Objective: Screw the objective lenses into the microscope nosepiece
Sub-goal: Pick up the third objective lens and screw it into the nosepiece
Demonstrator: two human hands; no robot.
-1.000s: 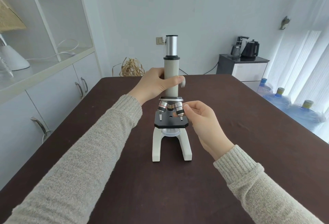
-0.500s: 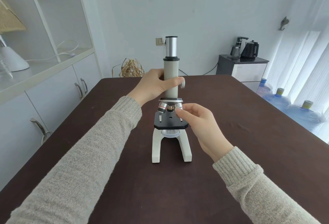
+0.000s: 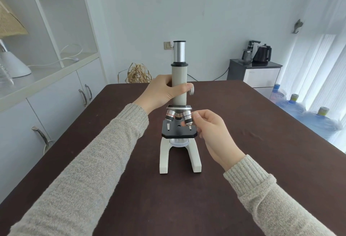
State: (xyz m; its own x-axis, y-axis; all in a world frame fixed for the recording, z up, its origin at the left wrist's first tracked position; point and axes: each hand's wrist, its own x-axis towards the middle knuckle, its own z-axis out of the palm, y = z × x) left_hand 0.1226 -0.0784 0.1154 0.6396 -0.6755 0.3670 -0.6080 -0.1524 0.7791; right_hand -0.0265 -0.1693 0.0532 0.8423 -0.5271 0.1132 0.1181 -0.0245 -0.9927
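Currently left hand [image 3: 163, 91] grips microscope tube [image 3: 179, 85]; right hand [image 3: 213, 132] fingers curled, fingertips at right objective lens [image 3: 187, 118], contact unclear.

table [image 3: 262, 160] dark brown | cabinet [image 3: 56, 95] left | kettle [image 3: 263, 53] on stand | water jugs [image 3: 318, 121] right

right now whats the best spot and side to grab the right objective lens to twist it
Pinch the knurled silver barrel of the right objective lens from its open right side, where the right hand is. It hangs tilted outward under the nosepiece; the neighbouring lenses crowd its left and the stage sits close below.
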